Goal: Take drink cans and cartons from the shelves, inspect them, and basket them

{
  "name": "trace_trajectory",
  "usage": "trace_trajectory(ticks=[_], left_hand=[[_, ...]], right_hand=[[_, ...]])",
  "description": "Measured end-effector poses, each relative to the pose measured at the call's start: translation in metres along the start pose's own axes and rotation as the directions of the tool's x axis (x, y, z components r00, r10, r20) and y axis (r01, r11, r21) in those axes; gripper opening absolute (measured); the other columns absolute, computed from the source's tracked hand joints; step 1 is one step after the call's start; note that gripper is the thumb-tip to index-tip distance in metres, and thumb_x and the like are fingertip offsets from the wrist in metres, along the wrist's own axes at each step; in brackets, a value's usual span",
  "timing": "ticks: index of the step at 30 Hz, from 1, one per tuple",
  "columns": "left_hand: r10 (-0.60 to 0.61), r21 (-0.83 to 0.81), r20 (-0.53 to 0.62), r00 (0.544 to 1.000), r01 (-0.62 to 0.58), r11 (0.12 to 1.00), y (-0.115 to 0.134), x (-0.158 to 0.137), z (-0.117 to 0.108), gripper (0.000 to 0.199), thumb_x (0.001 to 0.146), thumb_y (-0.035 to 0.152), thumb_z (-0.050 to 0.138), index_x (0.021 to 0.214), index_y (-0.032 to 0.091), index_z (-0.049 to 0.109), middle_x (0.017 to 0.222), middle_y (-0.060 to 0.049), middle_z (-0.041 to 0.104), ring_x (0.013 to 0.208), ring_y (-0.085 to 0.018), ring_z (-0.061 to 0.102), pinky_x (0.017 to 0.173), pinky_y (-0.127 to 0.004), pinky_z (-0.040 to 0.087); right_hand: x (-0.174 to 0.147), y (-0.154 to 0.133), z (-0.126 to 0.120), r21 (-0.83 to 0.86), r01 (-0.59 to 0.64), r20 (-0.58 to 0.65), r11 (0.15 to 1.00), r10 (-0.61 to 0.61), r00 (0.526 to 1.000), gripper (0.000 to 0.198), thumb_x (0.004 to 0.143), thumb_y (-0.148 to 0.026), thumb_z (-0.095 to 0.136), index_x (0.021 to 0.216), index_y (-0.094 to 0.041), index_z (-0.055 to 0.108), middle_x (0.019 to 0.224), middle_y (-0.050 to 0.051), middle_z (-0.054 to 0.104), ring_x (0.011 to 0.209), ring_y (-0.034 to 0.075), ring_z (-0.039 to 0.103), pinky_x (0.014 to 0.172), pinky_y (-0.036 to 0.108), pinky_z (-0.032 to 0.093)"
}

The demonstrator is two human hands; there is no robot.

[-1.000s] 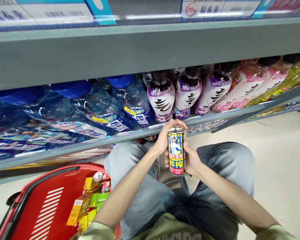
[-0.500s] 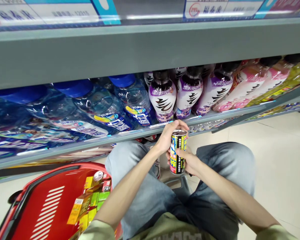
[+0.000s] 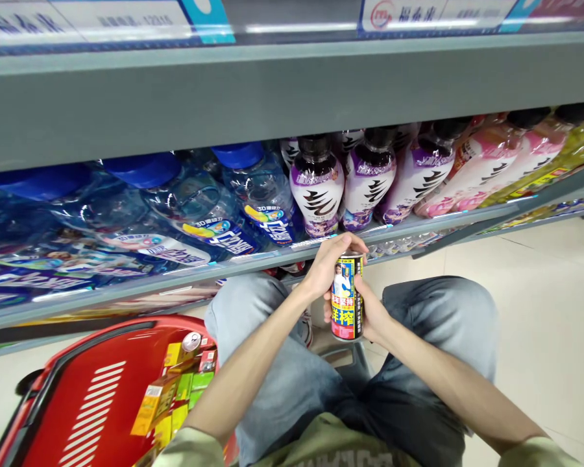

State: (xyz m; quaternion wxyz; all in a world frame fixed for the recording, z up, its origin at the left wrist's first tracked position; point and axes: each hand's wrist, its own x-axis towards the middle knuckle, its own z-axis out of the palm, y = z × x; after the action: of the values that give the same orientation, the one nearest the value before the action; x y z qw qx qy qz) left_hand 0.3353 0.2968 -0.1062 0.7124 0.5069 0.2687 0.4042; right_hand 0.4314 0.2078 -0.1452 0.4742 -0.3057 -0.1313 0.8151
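Between my knees, just below the shelf edge, a tall black drink can (image 3: 346, 305) with a yellow, blue and red label stands upright in my hands. My left hand (image 3: 324, 267) curls over the can's top, its fingers closed around the upper rim. Lower down, my right hand (image 3: 372, 311) wraps the can's right side, thumb on the front and fingertips showing past its left edge. Part of the can's back is hidden by the fingers.
Bottles with purple-and-white labels (image 3: 317, 194) and large blue-capped water bottles (image 3: 263, 201) line the shelf (image 3: 253, 263) ahead. A red basket (image 3: 85, 389) on the left holds yellow and green cartons (image 3: 156, 402) and a can (image 3: 191, 342). Tiled floor (image 3: 540, 337) lies to the right.
The can has turned in my hands, so its front now shows the picture and more of the yellow lettering, with the black text panel moved to the right. My right thumb has shifted rightward.
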Motion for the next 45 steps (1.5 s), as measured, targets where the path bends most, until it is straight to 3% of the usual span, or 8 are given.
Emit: trace_trajectory(ticks=[13, 18, 24, 28, 34, 38, 41, 45], left_hand=[[0.008, 0.069, 0.029, 1.000, -0.010, 0.998, 0.003, -0.002, -0.003, 0.053, 0.094, 0.060, 0.049, 0.089, 0.014, 0.076, 0.088, -0.010, 0.073, 0.084, -0.022, 0.068, 0.075, -0.029, 0.052], [0.002, 0.079, 0.040, 0.999, -0.005, 0.997, 0.003, -0.002, -0.003, 0.052, 0.095, 0.058, 0.049, 0.093, 0.014, 0.077, 0.092, -0.010, 0.074, 0.079, -0.020, 0.067, 0.066, -0.027, 0.050], [0.044, 0.064, 0.035, 0.998, -0.046, 0.997, 0.000, -0.001, -0.004, 0.050, 0.095, 0.055, 0.050, 0.090, 0.014, 0.077, 0.086, -0.009, 0.072, 0.077, -0.019, 0.065, 0.072, -0.029, 0.049], [0.045, 0.050, 0.036, 0.998, -0.047, 0.998, 0.000, 0.000, -0.005, 0.048, 0.095, 0.052, 0.052, 0.082, 0.013, 0.076, 0.079, -0.008, 0.069, 0.066, -0.017, 0.060, 0.064, -0.028, 0.045], [0.056, 0.082, 0.071, 0.996, -0.061, 0.995, 0.000, -0.001, -0.006, 0.041, 0.095, 0.043, 0.055, 0.078, 0.013, 0.076, 0.078, -0.008, 0.068, 0.070, -0.018, 0.060, 0.068, -0.029, 0.045], [0.085, 0.123, 0.100, 0.991, -0.097, 0.988, -0.003, 0.000, -0.007, 0.035, 0.096, 0.036, 0.055, 0.080, 0.013, 0.077, 0.081, -0.008, 0.068, 0.076, -0.019, 0.060, 0.072, -0.029, 0.045], [0.084, 0.127, 0.102, 0.991, -0.096, 0.987, -0.005, 0.001, -0.007, 0.034, 0.097, 0.034, 0.055, 0.082, 0.013, 0.077, 0.083, -0.008, 0.067, 0.076, -0.018, 0.060, 0.071, -0.028, 0.044], [0.095, 0.168, 0.095, 0.991, -0.109, 0.980, -0.004, 0.000, -0.007, 0.033, 0.096, 0.036, 0.056, 0.084, 0.013, 0.076, 0.085, -0.007, 0.067, 0.075, -0.017, 0.059, 0.071, -0.028, 0.043]], right_hand=[[0.000, -0.005, 0.000, 0.080, -0.036, 0.042, 0.996, 0.032, 0.999, 0.060, 0.081, -0.074, 0.062, 0.094, -0.016, 0.066, 0.069, 0.003, 0.071, 0.053, 0.019, 0.068, 0.049, 0.030, 0.057], [-0.003, -0.013, 0.004, 0.098, -0.094, 0.161, 0.991, 0.077, 0.984, 0.064, 0.085, -0.078, 0.050, 0.092, -0.016, 0.064, 0.059, 0.001, 0.067, 0.042, 0.018, 0.062, 0.039, 0.028, 0.051], [-0.003, -0.021, 0.007, 0.073, -0.158, 0.270, 0.985, 0.133, 0.954, 0.071, 0.088, -0.079, 0.039, 0.097, -0.015, 0.066, 0.058, 0.002, 0.068, 0.035, 0.019, 0.060, 0.032, 0.027, 0.047], [0.000, -0.015, 0.005, 0.042, -0.148, 0.180, 0.988, 0.138, 0.974, 0.071, 0.083, -0.082, 0.048, 0.096, -0.014, 0.065, 0.064, 0.004, 0.070, 0.040, 0.020, 0.064, 0.037, 0.031, 0.053], [-0.001, -0.011, 0.010, -0.037, -0.064, -0.027, 0.997, 0.063, 0.998, 0.064, 0.081, -0.079, 0.058, 0.091, -0.016, 0.064, 0.066, 0.003, 0.069, 0.050, 0.018, 0.067, 0.049, 0.030, 0.059], [0.001, -0.007, 0.010, -0.152, 0.089, -0.179, 0.984, -0.116, 0.977, 0.061, 0.076, -0.077, 0.067, 0.089, -0.017, 0.063, 0.064, 0.001, 0.068, 0.047, 0.016, 0.066, 0.048, 0.028, 0.058], [0.002, -0.006, 0.007, -0.240, 0.179, -0.212, 0.954, -0.231, 0.949, 0.056, 0.081, -0.073, 0.066, 0.088, -0.017, 0.063, 0.065, 0.000, 0.068, 0.047, 0.014, 0.066, 0.049, 0.025, 0.058], [0.000, -0.013, 0.009, -0.192, 0.065, -0.233, 0.979, -0.110, 0.966, 0.064, 0.081, -0.078, 0.060, 0.087, -0.015, 0.066, 0.064, 0.002, 0.069, 0.045, 0.015, 0.066, 0.046, 0.026, 0.057]])
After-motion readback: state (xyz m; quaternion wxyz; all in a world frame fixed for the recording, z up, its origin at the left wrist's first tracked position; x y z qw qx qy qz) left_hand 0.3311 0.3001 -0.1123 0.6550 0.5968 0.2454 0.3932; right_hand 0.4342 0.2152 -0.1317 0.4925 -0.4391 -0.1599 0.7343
